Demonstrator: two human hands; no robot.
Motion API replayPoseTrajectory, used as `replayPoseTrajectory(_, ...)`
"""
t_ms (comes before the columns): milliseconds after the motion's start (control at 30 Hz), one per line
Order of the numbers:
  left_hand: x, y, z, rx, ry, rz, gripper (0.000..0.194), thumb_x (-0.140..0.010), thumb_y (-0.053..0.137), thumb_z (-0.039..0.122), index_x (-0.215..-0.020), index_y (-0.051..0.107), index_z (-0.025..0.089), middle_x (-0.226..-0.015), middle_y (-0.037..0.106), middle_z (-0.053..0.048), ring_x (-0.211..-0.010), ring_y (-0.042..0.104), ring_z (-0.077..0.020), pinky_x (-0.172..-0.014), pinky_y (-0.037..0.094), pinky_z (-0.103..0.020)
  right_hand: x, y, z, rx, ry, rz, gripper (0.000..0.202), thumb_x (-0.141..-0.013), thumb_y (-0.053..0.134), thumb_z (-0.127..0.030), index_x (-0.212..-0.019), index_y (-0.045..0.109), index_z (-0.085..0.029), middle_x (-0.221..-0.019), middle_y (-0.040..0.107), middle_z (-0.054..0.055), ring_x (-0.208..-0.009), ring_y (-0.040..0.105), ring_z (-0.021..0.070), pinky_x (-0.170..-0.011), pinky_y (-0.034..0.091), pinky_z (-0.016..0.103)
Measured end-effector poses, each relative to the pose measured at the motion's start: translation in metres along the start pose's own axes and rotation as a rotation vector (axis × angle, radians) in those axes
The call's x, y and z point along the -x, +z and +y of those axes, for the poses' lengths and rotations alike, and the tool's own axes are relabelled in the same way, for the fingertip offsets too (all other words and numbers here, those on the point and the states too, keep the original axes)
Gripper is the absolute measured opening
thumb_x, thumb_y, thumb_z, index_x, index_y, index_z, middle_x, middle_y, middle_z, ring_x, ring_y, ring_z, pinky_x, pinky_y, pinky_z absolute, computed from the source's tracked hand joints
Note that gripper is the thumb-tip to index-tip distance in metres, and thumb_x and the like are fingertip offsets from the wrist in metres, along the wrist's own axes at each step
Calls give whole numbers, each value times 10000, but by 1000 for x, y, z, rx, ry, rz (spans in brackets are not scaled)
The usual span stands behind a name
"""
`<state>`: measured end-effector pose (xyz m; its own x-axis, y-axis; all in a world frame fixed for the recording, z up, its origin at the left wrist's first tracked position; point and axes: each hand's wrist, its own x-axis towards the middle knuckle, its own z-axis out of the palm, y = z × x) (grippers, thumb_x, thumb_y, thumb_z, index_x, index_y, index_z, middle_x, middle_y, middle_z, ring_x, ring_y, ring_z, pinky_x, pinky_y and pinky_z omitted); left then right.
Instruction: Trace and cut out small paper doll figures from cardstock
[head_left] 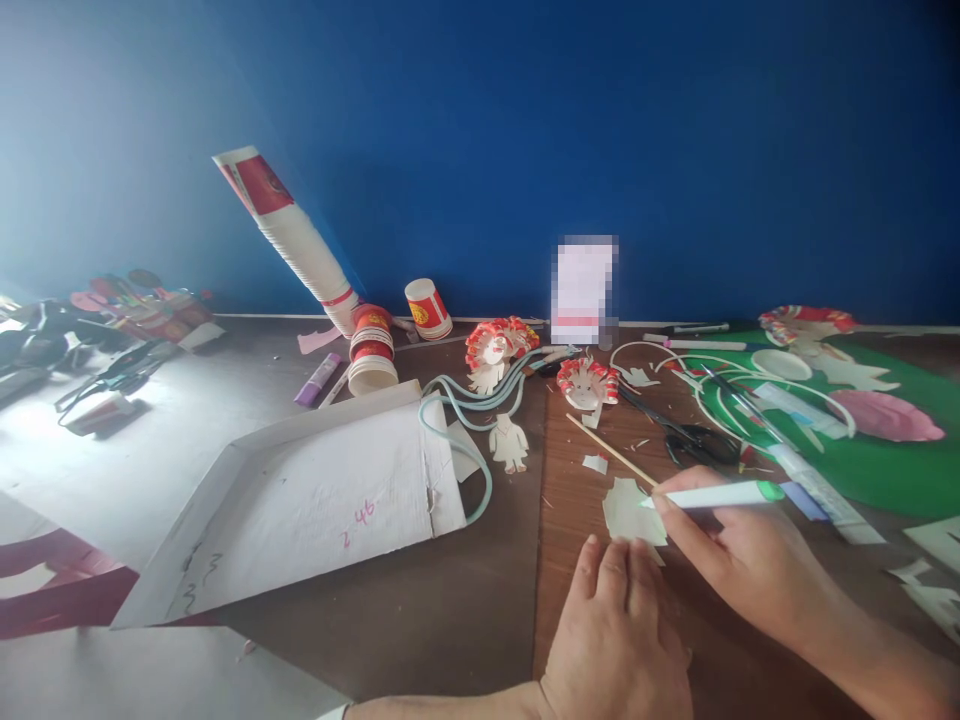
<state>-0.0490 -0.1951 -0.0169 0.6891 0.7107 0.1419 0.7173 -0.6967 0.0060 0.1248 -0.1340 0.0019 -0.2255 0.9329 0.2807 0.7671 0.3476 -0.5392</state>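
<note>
At the lower right of the worktop, the left hand lies palm down, its forearm coming in low from the left and its wrist bent so that the fingers point away from the person. Those fingers are stretched out and set close side by side, their tips pressing the near edge of a small pale paper piece; the grip there is loose, closed around nothing. The right forearm slants in from the lower right corner, and the right hand has its grip clamped on a white marker with a green end, thumb and fingers pinching it near the tip. The marker lies nearly level, its tip at the paper's upper right part. A thin wooden stick runs up to the right fingertips; whether they touch it cannot be told. Beyond the paper lie black-handled scissors and a red-fringed cup piece, while a white cardboard box lid sits farther left.
</note>
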Motion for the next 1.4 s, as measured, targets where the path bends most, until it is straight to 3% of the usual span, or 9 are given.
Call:
replayPoseTrajectory(167, 1, -2, 1, -10, -11, 7, 480, -1013, 341, 341, -1238, 651, 52, -1336, 606, -169, -1227, 558, -283, -1063, 441, -452, -2, -3, 0, 8, 43, -47, 219, -959, 464, -366, -823, 577, -236, -740, 678, 4, -669, 651, 176, -629, 500, 276)
replayPoseTrajectory(367, 2, -2, 2, -31, -26, 121, 470, -1009, 339, 331, -1211, 674, 70, -1301, 636, -149, -1208, 579, -273, -1064, 441, -437, -5, -5, 1, 18, 47, -73, 226, -962, 453, -364, -816, 569, -235, -736, 678, 4, -683, 654, 181, -672, 492, 295)
replayPoseTrajectory(633, 0, -5, 5, -11, -23, -40, 474, -994, 386, 342, -1292, 612, 52, -1361, 581, -188, -1263, 539, -300, -1089, 413, -475, -6, -6, 0, 22, 48, -77, 225, -964, 446, -360, -818, 568, -238, -729, 677, 2, -665, 652, 179, -649, 490, 290)
replayPoseTrajectory(900, 3, -3, 6, -34, -54, 86, 491, -1009, 323, 340, -1228, 663, 62, -1323, 620, -155, -1230, 567, -282, -1078, 430, -436, -5, -4, 3, 5, 43, -67, 230, -961, 455, -365, -809, 570, -237, -726, 672, -3, -666, 648, 175, -657, 483, 291)
replayPoseTrajectory(1167, 1, -6, 6, -57, -44, 15, 490, -1016, 321, 334, -1258, 642, 53, -1338, 604, -163, -1246, 560, -277, -1078, 448, -429, -1, -4, 5, -37, 32, -22, 200, -963, 486, -373, -855, 583, -235, -749, 668, -1, -686, 635, 175, -677, 474, 292)
replayPoseTrajectory(1400, 2, -5, 3, -41, -35, 58, 501, -1017, 310, 341, -1246, 650, 52, -1325, 617, -156, -1227, 578, -276, -1069, 461, -419, -1, -2, 4, -22, 4, 19, 192, -954, 496, -367, -843, 583, -237, -735, 671, -2, -673, 643, 177, -659, 478, 289)
